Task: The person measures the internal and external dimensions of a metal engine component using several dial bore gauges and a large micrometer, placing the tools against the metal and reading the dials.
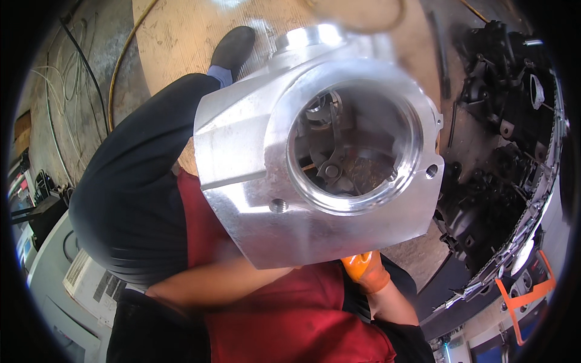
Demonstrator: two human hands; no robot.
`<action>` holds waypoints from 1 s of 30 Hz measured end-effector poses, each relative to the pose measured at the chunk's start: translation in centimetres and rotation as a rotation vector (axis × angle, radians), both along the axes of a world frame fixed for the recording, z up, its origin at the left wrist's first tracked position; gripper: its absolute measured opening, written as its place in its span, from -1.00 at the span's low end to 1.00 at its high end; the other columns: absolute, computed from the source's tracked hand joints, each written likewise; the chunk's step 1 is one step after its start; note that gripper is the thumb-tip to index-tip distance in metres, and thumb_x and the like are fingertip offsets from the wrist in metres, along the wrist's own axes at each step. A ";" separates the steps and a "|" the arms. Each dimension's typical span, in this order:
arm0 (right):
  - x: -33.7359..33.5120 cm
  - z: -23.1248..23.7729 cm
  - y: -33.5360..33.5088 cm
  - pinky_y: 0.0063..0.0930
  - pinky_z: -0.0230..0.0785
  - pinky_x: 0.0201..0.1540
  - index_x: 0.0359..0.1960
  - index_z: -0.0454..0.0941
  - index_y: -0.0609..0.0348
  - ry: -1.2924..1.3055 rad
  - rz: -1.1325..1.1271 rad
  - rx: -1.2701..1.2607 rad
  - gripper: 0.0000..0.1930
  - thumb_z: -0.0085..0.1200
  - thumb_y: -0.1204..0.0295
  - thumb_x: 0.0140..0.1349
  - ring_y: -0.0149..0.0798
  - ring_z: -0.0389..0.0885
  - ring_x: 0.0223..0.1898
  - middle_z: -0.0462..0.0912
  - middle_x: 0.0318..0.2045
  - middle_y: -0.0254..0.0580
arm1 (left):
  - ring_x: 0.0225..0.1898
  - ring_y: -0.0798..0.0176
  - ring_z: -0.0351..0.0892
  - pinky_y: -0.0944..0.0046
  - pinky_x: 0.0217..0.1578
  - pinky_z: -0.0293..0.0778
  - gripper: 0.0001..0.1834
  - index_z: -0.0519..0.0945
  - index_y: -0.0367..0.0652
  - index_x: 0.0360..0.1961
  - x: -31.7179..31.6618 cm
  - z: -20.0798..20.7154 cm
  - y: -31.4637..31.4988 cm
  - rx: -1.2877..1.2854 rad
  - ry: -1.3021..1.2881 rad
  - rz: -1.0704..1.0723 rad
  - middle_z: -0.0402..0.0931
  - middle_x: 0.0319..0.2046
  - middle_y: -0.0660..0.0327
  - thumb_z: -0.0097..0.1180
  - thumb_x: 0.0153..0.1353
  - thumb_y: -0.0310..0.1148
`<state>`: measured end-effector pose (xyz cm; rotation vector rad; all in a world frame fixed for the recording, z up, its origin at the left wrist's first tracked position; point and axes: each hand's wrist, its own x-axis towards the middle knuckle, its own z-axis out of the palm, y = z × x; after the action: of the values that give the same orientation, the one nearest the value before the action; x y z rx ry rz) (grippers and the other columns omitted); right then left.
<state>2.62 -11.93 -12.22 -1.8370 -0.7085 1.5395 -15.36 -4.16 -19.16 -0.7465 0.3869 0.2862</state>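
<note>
A large machined aluminium housing (242, 187) fills the middle of the head view, close to me and above my lap. Its wide round bore (280, 121) faces up, and through it a dark metal lever with a round pivot (330, 171) shows. Threaded and plain holes sit beside the bore. My right hand (366, 273), in an orange glove, is at the housing's near edge with its fingers curled. What it grips is hidden by the housing. My bare left forearm (224, 282) reaches under the near left edge; that hand and its fingers are covered.
Dark metal assemblies (490, 206) stand along the right. A wooden board (169, 42) lies on the floor ahead, with my foot (235, 48) on it. Cables and a hose (115, 72) run along the left floor. Grey-white equipment (60, 284) stands at lower left.
</note>
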 end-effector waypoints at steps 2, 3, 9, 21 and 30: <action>-0.3 -0.2 -0.3 -0.35 0.46 -0.03 -0.01 0.55 0.28 0.028 -0.039 -0.020 -0.73 0.19 0.57 0.24 -0.23 0.62 -0.10 0.65 -0.14 -0.16 | -0.01 0.28 0.48 0.32 0.01 0.42 -0.59 0.42 -0.10 0.21 0.0 0.1 0.1 0.008 0.007 -0.002 0.50 0.03 0.25 -0.17 0.46 -0.14; -0.6 -0.6 -1.0 -0.35 0.46 -0.03 0.00 0.54 0.27 0.054 -0.075 -0.040 -0.72 0.18 0.56 0.25 -0.23 0.61 -0.09 0.65 -0.13 -0.16 | -0.01 0.28 0.48 0.32 0.01 0.42 -0.59 0.42 -0.10 0.21 0.0 0.1 0.1 0.009 0.010 -0.004 0.50 0.03 0.25 -0.17 0.46 -0.14; -0.1 -0.3 -0.9 -0.38 0.45 0.01 0.07 0.49 0.27 -0.050 0.088 0.047 -0.68 0.12 0.59 0.27 -0.26 0.57 -0.03 0.61 -0.05 -0.16 | -0.03 0.28 0.48 0.32 -0.01 0.43 -0.60 0.43 -0.09 0.19 0.4 0.0 0.2 0.032 0.041 -0.018 0.50 0.01 0.25 -0.16 0.46 -0.14; -1.2 -0.6 -0.5 -0.31 0.47 -0.11 -0.16 0.62 0.23 -0.053 -0.131 0.023 -0.80 0.23 0.55 0.17 -0.14 0.65 -0.18 0.68 -0.22 -0.12 | -0.07 0.30 0.49 0.33 -0.06 0.44 -0.63 0.45 -0.07 0.15 1.0 0.3 0.4 0.143 0.156 -0.071 0.51 -0.03 0.27 -0.15 0.45 -0.15; -0.7 -0.3 0.5 -0.30 0.47 -0.13 -0.15 0.61 0.24 -0.127 -0.037 0.078 -0.80 0.24 0.52 0.18 -0.14 0.66 -0.18 0.68 -0.21 -0.11 | -0.10 0.30 0.50 0.34 -0.10 0.45 -0.65 0.46 -0.06 0.12 -0.4 1.0 1.1 0.397 0.460 -0.194 0.52 -0.05 0.28 -0.14 0.45 -0.15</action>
<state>1.88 -11.48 -12.52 -1.8910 -0.7779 1.3623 -15.71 -3.03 -18.17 -0.2430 0.8056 0.3386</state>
